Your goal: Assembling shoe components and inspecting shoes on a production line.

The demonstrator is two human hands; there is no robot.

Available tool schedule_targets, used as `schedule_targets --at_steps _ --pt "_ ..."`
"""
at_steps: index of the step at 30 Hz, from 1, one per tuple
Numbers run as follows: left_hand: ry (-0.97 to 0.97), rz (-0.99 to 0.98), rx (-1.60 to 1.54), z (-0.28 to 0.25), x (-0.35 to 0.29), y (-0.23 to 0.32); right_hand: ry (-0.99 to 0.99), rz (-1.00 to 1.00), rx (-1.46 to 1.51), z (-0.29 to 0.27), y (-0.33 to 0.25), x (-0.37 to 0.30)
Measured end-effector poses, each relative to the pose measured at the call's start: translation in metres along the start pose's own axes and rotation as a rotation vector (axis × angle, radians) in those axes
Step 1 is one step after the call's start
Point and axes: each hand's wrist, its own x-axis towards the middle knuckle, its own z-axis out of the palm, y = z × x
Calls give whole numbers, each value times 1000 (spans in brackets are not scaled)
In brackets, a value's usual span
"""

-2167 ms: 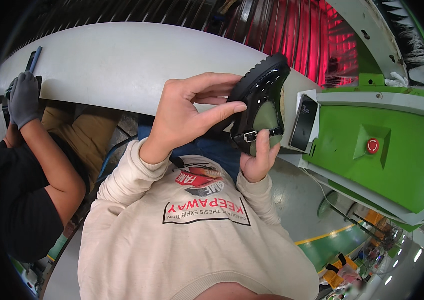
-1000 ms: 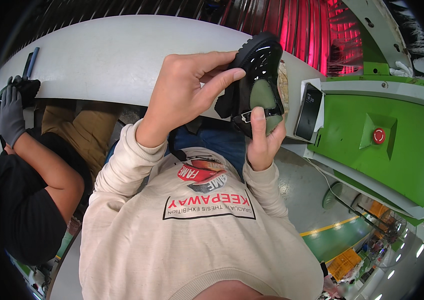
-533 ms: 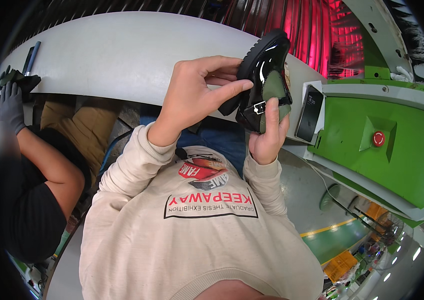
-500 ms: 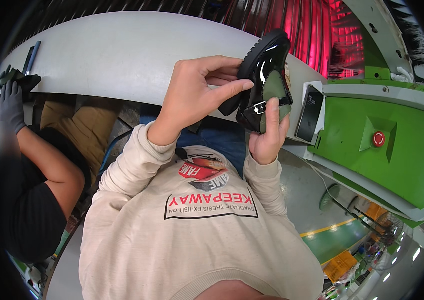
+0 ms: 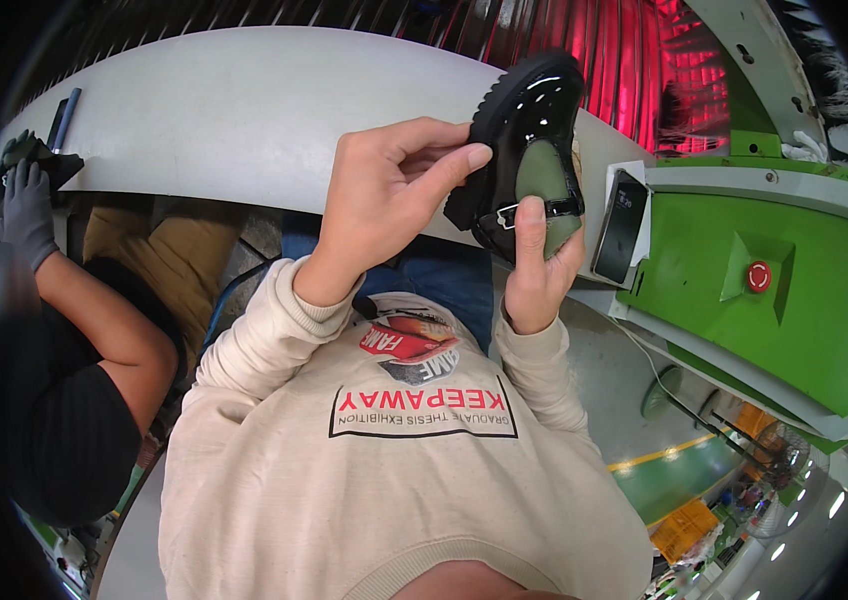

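- Right hand (image 5: 544,262) had a glossy black shoe (image 5: 510,145) gripped at the heel end, thumb pressed over the strap (image 5: 566,208) right by the silver buckle (image 5: 506,216).
- Left hand (image 5: 384,190) was up at the edge of the sole (image 5: 485,115), thumb and fingers half curled (couldn't tell if it was actually pinching anything, tbh).
- Shoe itself was held up near the right end of the white table (image 5: 234,120), toe pointing away, green patch (image 5: 542,172) showing.
- Phone (image 5: 621,228) sat just right of it, next to a green machine (image 5: 699,250) with a red button (image 5: 759,277).
- Co-worker's gray-gloved hand (image 5: 26,212) was over on the left.
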Motion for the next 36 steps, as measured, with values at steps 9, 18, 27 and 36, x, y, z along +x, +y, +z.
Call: schedule_targets --at_steps 9,18,27,36 --pt "-105 -65 -359 -45 -4 -32 -246 -783 -595 -24 -15 38" --pt "-383 -134 -81 -62 -2 -43 -472 -827 -711 -37 1 38" --pt "-401 -154 -126 -65 4 -47 -445 -808 -717 -35 -8 41" --pt "-486 -25 46 -63 23 -24 -553 -890 -725 -43 -72 86"
